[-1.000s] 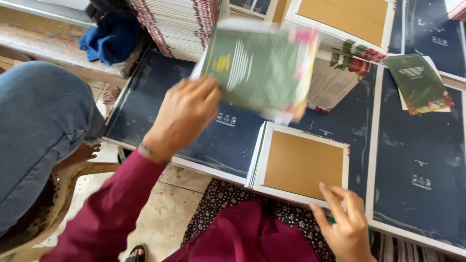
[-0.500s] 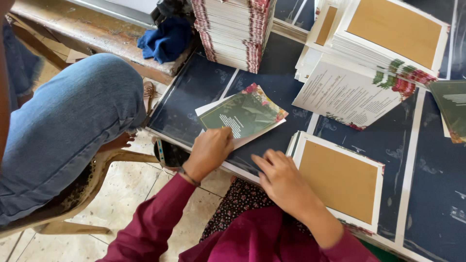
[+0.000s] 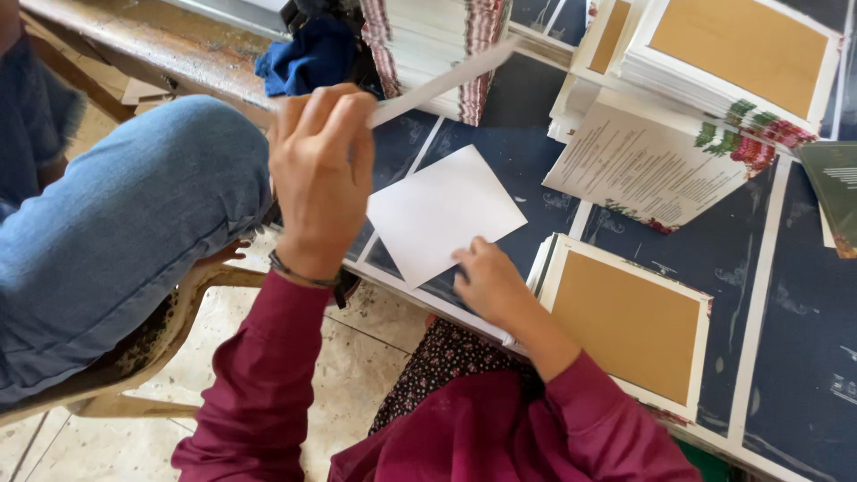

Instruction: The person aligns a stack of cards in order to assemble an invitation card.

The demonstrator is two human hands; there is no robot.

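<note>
The left hand [image 3: 320,170] is raised above the work surface with its fingers pinched shut on one end of a white card [image 3: 446,80], which shows edge-on as a thin pale strip slanting up toward the tall stack of printed sheets [image 3: 437,45]. The right hand [image 3: 486,281] lies low, its fingertips pressed flat on the near corner of a white sheet [image 3: 442,214] that rests on the dark blue boards [image 3: 714,259]; that hand pins rather than grips. Both pieces look light and thin; the card keeps a straight line while held by one end, so it seems fairly stiff, though it would crease if squeezed hard or bent. It looks best taken at an edge or corner, thumb on one face and fingers on the other, and the flat sheet would likely need sliding to the table edge [image 3: 402,286] or lifting by a corner, since smooth paper sits close against the board. Just right of the right hand lies a tan-faced cover with a white border [image 3: 625,321], and a printed sheet with a floral edge [image 3: 643,170] lies farther back. Half a second ago the left hand was down on a green floral card lying on the blue boards and the right hand hovered beside it; now the left hand is up, and a plain white sheet lies in that spot.
</note>
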